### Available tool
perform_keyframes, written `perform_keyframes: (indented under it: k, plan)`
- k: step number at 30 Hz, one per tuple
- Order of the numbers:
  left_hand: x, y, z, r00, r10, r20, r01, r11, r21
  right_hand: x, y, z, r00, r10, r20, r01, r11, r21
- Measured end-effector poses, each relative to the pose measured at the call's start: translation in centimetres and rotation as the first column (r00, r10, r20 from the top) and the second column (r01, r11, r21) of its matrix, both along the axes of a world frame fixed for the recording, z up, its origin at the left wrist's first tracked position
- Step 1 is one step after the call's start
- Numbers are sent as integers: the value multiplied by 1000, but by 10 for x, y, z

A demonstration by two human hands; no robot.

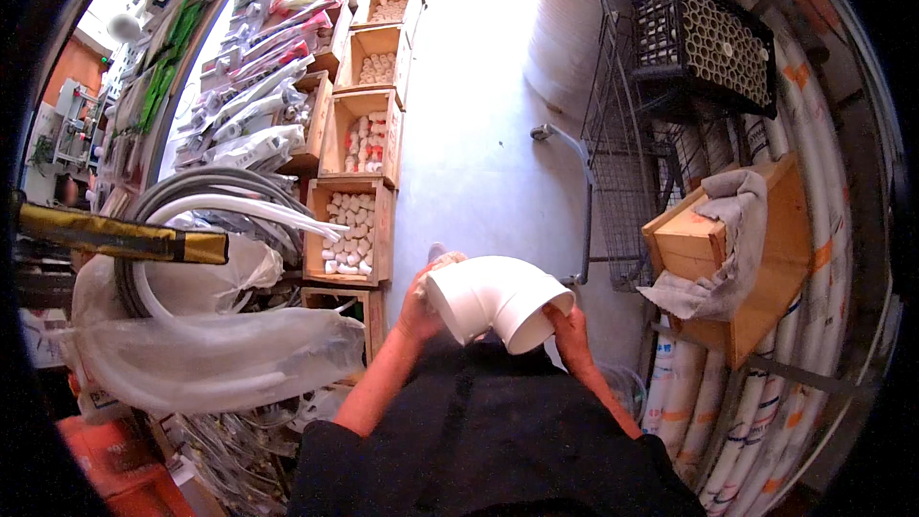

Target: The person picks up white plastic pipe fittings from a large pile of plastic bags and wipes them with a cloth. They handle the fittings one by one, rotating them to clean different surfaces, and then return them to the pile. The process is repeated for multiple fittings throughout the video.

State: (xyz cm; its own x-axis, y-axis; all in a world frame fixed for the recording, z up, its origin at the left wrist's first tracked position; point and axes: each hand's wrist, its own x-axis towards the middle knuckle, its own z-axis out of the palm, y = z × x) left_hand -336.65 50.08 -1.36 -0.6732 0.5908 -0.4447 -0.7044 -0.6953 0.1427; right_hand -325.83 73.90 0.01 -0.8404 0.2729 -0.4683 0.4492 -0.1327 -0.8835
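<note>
A large white plastic pipe elbow point(500, 295) is held up in front of my body, its two round ends turned down toward me. My left hand point(421, 302) grips its left end, fingers wrapped at the rim and partly hidden by the fitting. At the right end, my right hand point(565, 321) has its fingers closed on the edge of the opening. Past my left hand stands a wooden bin point(391, 230) of small white pipe fittings point(350, 230).
More wooden bins point(400, 139) of fittings run ahead on the left, beside coiled hoses point(215, 206) and plastic-wrapped rolls point(220, 364). On the right are a wire cart point(613, 153), a black crate point(704, 43), a wooden box with a grey cloth point(737, 230), and long white pipes point(823, 153).
</note>
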Motion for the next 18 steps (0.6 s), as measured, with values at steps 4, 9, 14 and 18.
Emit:
perform_keyframes:
  k: [4,9,14,18]
  plan:
    - [-51,-7,-28,987,-36,-158,13,990,-143,-45,-7,4,999,-51,13,52,999,-2]
    - [-127,-32,-30,992,75,-105,-96,972,-215,-100,-22,-2,989,-121,-81,125,991,51]
    - [-186,-33,32,883,-10,-468,-330,697,-636,-157,-37,-1,990,-23,-140,79,906,415]
    - [-210,-39,29,408,-667,-623,-505,404,-763,-200,-61,36,998,62,-27,-40,866,498]
